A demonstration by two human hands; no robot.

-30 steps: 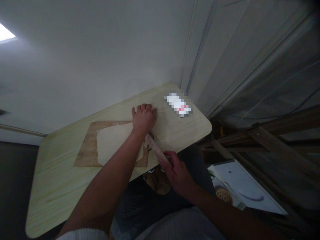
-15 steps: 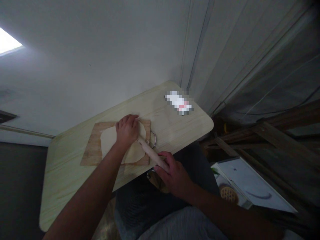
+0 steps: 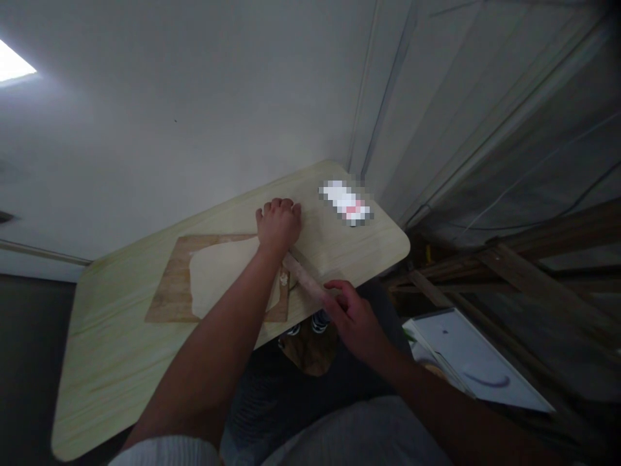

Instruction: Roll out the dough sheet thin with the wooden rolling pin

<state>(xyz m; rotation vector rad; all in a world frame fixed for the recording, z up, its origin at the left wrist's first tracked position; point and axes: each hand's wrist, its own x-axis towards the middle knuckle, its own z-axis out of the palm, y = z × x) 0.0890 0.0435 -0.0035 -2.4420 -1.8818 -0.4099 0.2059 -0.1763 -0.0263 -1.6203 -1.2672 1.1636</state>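
Observation:
A pale rolling pin lies slantwise over the right edge of a wooden cutting board. My left hand is over its far end, fingers curled, and covers that end. My right hand grips the near end, close to the table's front edge. On the board spreads a flat sheet of dough, wide and rounded, partly hidden under my left forearm. Small dough crumbs sit at the board's right edge, beside the pin.
The light wood-grain table stands against a pale wall. A phone-like, pixelated bright object lies at its far right. Below on the right are a white box and wooden beams. A brown stool-like surface shows under the front edge.
Both hands and the rolling pin have moved right, from over the dough to the board's right edge. More of the dough sheet is uncovered. The view has shifted slightly.

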